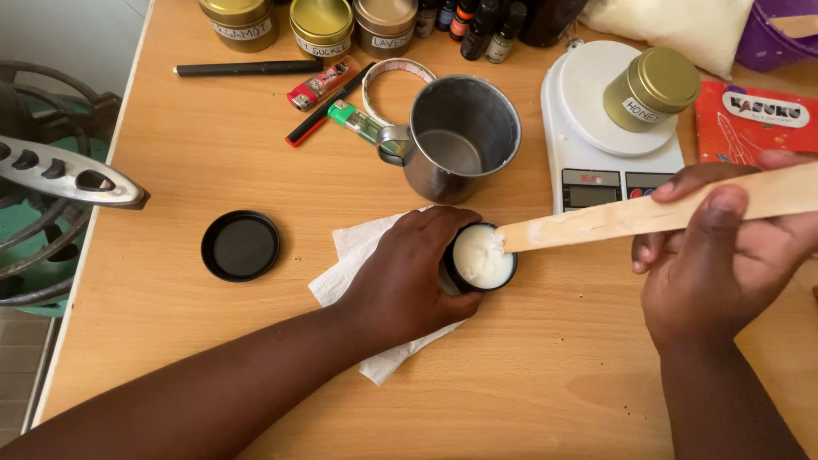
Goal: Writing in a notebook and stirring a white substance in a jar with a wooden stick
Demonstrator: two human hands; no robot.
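Matt wooden stick [648, 213], brushed metal mug [460, 136], crinkled paper napkin [358, 255]

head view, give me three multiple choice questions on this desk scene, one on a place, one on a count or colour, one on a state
1. Where does the black lid lie?
A. on the scale
B. on the table, apart from the small jar
C. inside the metal cup

2. How many lighters lie beside the metal cup?
A. two
B. four
C. none

3. What state is the small black jar in?
A. closed
B. empty
C. open, filled with white paste

Answers:
1 B, it rests on bare wood beyond the left hand.
2 A, a red lighter and a green lighter.
3 C, the wooden stick held in the right hand touches the white filling.
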